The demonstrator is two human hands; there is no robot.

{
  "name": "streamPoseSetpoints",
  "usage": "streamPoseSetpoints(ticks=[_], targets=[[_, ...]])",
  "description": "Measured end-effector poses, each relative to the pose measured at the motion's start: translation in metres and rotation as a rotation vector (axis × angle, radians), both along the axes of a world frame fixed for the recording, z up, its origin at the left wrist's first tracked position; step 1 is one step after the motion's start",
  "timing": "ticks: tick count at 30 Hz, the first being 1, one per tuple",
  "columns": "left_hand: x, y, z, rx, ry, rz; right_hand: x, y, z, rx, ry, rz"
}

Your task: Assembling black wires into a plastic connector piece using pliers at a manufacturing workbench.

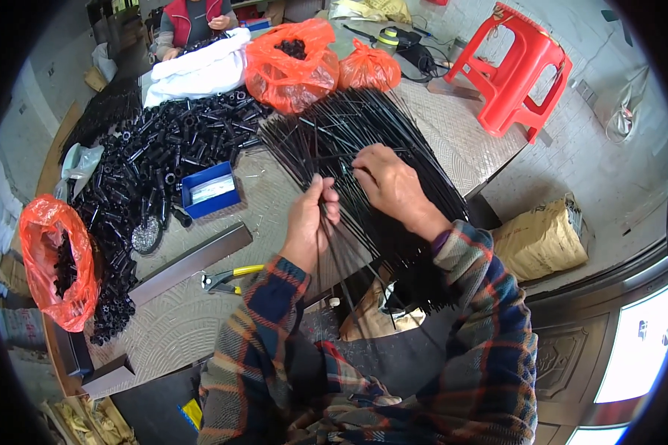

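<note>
Thin black rods (339,259) are apparently grasped in the left hand (306,221), thumb raised, with rod ends trailing below the fingers. The right hand (393,185) is curled over the rod pile (360,119), which is spread beyond and beneath its fingers; whether a rod is pinched cannot be told. Step judged: rods being picked out and gathered. Next move, probably: one rod to be separated by right fingertips, left grasp steady.

A tabletop strip (453,148) is lying open between black rods (378,130) and a red stool (531,44), far right; a blue box (217,205) and black-part heap (189,137) are barring the left; shadowed rod ends (423,285) are apparently overhanging the near edge.
</note>
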State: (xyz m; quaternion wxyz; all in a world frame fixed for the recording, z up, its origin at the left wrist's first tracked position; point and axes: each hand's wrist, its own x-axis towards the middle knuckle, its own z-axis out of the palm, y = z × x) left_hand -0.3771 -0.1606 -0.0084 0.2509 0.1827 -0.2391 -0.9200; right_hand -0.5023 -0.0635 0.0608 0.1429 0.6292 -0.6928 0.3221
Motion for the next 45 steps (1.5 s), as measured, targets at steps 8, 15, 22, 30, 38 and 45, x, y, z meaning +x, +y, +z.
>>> streamPoseSetpoints(ticks=[8,15,22,30,38,45], targets=[[0.043,-0.007,0.074,-0.302,-0.202,0.052,-0.020,0.009,-0.062,0.411,0.399,0.490],[0.089,-0.014,0.153,-0.681,-0.207,0.273,-0.027,0.003,-0.063,0.407,0.366,0.289],[0.092,-0.033,0.177,-0.871,-0.118,0.432,0.111,-0.006,0.031,0.303,-0.942,0.778],[0.095,-0.025,0.229,-0.934,0.093,0.397,0.146,-0.057,0.076,-0.023,-1.028,0.649],[0.056,-0.029,0.143,-0.751,-0.106,0.364,0.112,-0.070,-0.050,-0.256,-0.794,0.335],[0.097,-0.037,0.188,-0.590,0.179,0.302,0.151,-0.023,0.041,0.150,-1.224,0.539]])
